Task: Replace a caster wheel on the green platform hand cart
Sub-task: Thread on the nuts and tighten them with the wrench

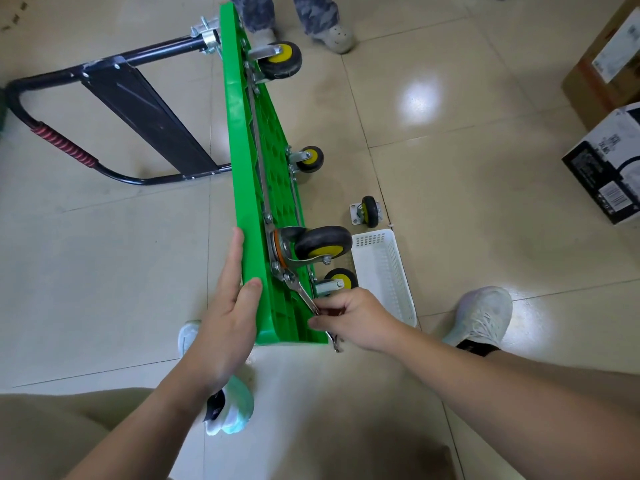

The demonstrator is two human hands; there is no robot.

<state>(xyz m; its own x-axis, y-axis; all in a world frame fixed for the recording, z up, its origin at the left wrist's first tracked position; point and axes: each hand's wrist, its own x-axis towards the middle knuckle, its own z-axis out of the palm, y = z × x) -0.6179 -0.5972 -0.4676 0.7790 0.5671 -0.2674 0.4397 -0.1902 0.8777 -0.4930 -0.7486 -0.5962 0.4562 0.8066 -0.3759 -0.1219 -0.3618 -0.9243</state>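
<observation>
Green platform cart (242, 140): stands on its long side edge on the tiled floor (450, 168), underside facing right, running from the person's feet away up the view
Caster being worked on (322, 242): black tyre with yellow hub, on a metal bracket fixed to the underside near the cart's near end
Wrench (301, 292): silver, its head at a bolt on that caster's mounting plate, its handle slanting down toward the person
Right hand (353, 317): fingers curled round the wrench handle, gripping it just beside the cart's near corner
Left hand (228, 306): fingers straight and flat against the platform's left face, thumb laid over the upper edge
Other casters: one at the far end (280, 60), one midway along the lower edge (310, 159), one low at the near end (341, 278)
Cart handle (138, 98): black tube frame with a red wrapped grip (62, 142), stretched out over the floor to the left
Loose caster (369, 211): lies on the floor to the right of the cart, just beyond the basket
White basket (384, 271): perforated plastic, on the floor beside the near casters
Person's shoes: pale trainers, one to the right (485, 313), one below the left arm (228, 407)
Boxes: a black and white one (609, 164) and a brown cardboard one (606, 64) at the right edge
Second person: patterned trousers and a light clog (337, 38) at the top, just beyond the cart's far end
</observation>
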